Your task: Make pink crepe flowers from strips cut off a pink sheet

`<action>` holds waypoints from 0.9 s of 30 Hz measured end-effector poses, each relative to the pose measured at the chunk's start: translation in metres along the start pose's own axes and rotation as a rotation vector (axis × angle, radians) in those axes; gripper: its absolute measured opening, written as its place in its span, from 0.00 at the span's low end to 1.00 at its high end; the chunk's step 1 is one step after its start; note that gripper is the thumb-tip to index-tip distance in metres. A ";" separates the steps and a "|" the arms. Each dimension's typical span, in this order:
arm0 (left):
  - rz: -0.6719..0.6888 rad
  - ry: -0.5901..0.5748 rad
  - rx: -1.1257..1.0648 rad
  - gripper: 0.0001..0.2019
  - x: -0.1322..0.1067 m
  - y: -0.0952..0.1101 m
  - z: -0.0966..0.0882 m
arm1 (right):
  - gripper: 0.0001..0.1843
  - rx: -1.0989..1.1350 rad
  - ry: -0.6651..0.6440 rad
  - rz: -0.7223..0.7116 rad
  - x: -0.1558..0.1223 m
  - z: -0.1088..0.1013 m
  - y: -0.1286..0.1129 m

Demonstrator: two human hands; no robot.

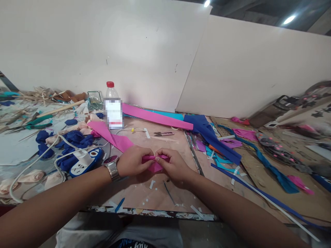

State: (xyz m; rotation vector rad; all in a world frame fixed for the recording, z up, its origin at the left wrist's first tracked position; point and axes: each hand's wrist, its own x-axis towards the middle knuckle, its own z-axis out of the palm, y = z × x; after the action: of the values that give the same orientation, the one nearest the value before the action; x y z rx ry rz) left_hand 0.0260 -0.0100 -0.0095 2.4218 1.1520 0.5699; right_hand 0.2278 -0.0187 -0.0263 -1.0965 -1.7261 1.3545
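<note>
The left hand (136, 160) and right hand (176, 166) pinch the pink strip (123, 142) close together; an even, light grip should keep its fold neat.

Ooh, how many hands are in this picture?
2: the left hand and the right hand, close together near the middle, both pinching pink material. No others show.

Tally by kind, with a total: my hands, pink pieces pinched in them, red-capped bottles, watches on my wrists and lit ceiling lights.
Hands: 2 (left hand, right hand)
Pinched pink piece: 1
Red-capped bottle: 1
Watch: 1
Lit ceiling lights: 2 (nearer the middle, farther right)
Total: 7
</note>
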 end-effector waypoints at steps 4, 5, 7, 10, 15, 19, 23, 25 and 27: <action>-0.016 -0.007 0.062 0.11 0.000 -0.001 0.000 | 0.10 0.050 0.027 0.028 0.001 0.001 -0.001; -0.017 -0.013 0.067 0.10 0.000 -0.001 0.000 | 0.09 0.015 0.041 0.010 0.002 0.001 -0.001; -0.013 -0.022 0.067 0.09 0.000 -0.001 0.000 | 0.08 -0.059 0.061 -0.022 0.003 0.000 -0.001; -0.009 -0.021 0.080 0.08 0.000 -0.002 0.000 | 0.07 -0.098 0.071 -0.028 0.003 -0.001 -0.001; -0.007 -0.027 0.107 0.07 0.000 -0.002 0.000 | 0.07 -0.051 0.083 -0.034 0.003 0.000 -0.001; -0.013 -0.026 0.097 0.07 0.000 -0.001 -0.001 | 0.07 -0.048 0.082 -0.048 0.002 0.000 -0.001; -0.004 -0.011 0.007 0.09 -0.001 -0.001 -0.002 | 0.08 -0.088 0.084 -0.069 0.003 -0.001 -0.001; 0.000 0.002 -0.072 0.12 -0.001 -0.002 -0.002 | 0.08 -0.106 0.098 -0.083 0.003 -0.001 -0.001; 0.014 0.009 -0.119 0.14 -0.001 -0.002 -0.003 | 0.08 -0.129 0.107 -0.091 0.003 -0.001 -0.001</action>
State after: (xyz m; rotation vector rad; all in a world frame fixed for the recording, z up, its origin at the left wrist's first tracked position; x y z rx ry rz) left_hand 0.0224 -0.0086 -0.0083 2.3305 1.0747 0.6350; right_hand 0.2274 -0.0156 -0.0246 -1.1251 -1.7820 1.1223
